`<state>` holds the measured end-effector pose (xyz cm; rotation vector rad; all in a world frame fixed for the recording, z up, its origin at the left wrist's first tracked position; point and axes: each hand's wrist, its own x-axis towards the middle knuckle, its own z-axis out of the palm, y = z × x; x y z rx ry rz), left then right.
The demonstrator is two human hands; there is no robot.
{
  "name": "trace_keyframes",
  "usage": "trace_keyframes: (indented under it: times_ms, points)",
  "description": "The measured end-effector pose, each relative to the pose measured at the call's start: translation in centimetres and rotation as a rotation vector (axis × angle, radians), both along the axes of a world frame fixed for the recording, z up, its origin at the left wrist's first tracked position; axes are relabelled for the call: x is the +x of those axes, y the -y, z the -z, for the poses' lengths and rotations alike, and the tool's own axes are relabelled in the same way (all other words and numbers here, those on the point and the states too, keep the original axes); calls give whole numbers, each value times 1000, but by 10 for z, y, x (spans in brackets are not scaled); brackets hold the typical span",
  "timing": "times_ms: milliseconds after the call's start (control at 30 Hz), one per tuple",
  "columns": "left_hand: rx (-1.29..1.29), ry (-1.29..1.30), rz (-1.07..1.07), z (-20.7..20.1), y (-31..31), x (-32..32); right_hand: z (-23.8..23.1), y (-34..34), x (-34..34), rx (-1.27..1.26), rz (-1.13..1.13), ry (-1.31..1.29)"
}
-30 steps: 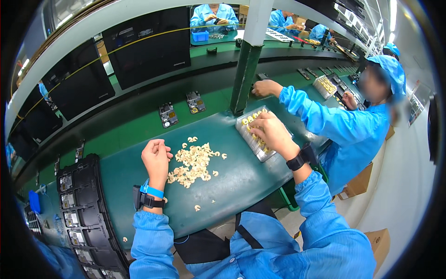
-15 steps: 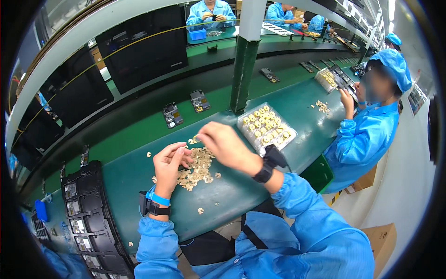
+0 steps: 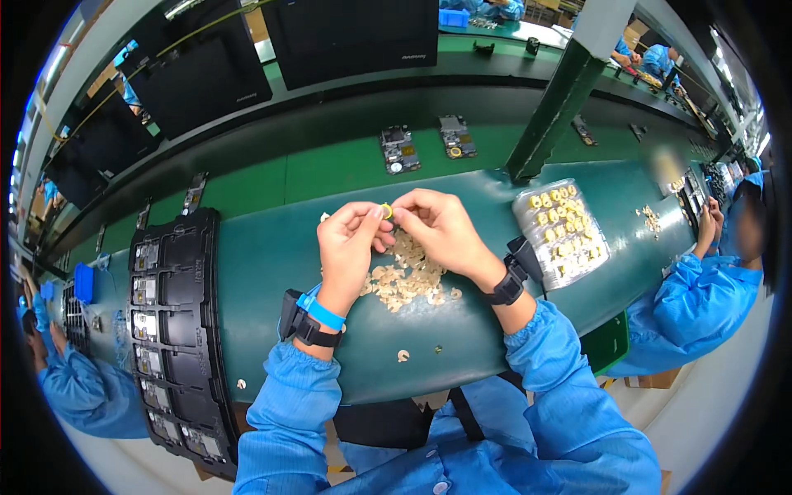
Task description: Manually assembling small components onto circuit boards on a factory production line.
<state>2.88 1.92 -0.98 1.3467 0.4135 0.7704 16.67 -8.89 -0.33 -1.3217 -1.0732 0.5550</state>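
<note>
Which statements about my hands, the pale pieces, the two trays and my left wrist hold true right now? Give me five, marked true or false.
1. The left hand and right hand meet at a small yellow piece. True.
2. The pale pieces lie in one neat row. False: they lie in a loose, scattered pile on the green tabletop.
3. The black tray is left of the pale pieces. True.
4. The clear tray is left of the pale pieces. False: it is on their right.
5. The left wrist has no band on it. False: a blue band goes around it.
</note>
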Motion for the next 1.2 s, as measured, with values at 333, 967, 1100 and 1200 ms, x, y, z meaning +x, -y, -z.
trace_keyframes:
  times_ms: [333, 967, 1100, 1200]
  points:
    - [285, -30, 21, 14, 12, 12, -5, 11, -4, 0, 232, 283]
    - [58, -29, 98, 3, 5, 4, -3, 10, -13, -7, 218, 207]
    - [85, -19, 87, 4, 8, 2, 3, 4, -13, 10, 207, 169]
    - [85, -3, 42, 4, 6, 2, -3, 6, -15, -5, 218, 190]
